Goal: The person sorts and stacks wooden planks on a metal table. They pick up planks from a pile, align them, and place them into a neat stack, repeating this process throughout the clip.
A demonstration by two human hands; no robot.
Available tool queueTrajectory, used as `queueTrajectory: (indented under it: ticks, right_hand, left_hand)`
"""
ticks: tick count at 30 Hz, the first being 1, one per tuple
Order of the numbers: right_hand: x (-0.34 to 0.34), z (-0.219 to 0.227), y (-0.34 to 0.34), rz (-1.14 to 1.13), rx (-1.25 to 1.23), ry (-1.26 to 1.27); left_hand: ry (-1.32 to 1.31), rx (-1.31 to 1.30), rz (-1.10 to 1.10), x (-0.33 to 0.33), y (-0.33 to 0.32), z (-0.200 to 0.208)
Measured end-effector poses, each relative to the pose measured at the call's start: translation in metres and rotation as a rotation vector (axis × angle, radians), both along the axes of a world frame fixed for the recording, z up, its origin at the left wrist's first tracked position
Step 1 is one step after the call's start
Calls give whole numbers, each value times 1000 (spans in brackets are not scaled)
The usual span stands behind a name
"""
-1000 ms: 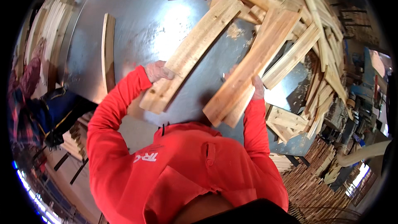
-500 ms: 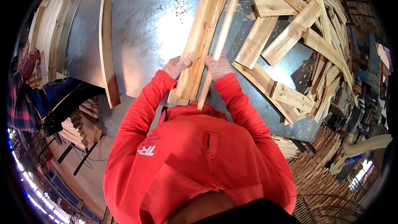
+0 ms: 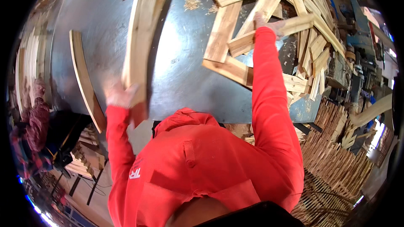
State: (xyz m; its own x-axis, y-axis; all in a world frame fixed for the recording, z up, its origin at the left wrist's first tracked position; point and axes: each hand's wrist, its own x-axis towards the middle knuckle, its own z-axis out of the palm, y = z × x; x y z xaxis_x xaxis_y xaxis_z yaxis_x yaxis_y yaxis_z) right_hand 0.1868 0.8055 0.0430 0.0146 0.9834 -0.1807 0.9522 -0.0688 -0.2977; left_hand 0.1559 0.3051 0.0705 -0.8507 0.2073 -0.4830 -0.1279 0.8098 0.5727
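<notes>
Near the table's front left, my left hand (image 3: 120,94) is closed on the near end of a long wooden plank (image 3: 141,33), its thumb across the wood. Motion smears its fingers. The plank stretches away across the metal table, and its far end reaches the top of the view. My right arm is stretched out to the pile of boards at the right. There my right hand (image 3: 270,24) grips a shorter wooden board (image 3: 296,24), which lies slantwise over other boards. Part of this board is hidden behind my hand and sleeve.
A single curved plank (image 3: 84,77) lies at the table's left side. Many loose boards (image 3: 223,29) overlap at the right, with sawdust (image 3: 192,3) beside them. Another person's sleeve (image 3: 38,122) shows at the far left. Stacked wood (image 3: 336,143) stands at the lower right.
My right hand has left the thin strip it held before me and reached right to the pile, gripping a board. My left hand has shifted left with the long plank.
</notes>
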Motion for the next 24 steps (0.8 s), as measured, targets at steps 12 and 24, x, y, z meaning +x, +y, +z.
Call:
queueTrajectory:
  ticks: [12, 24]
  right_hand:
    - [85, -54, -43, 164, -749, 1524]
    - [13, -52, -284, 1355, -778, 323]
  left_hand:
    - [-40, -274, 47, 21, -39, -77]
    - [-50, -291, -142, 31, 27, -51]
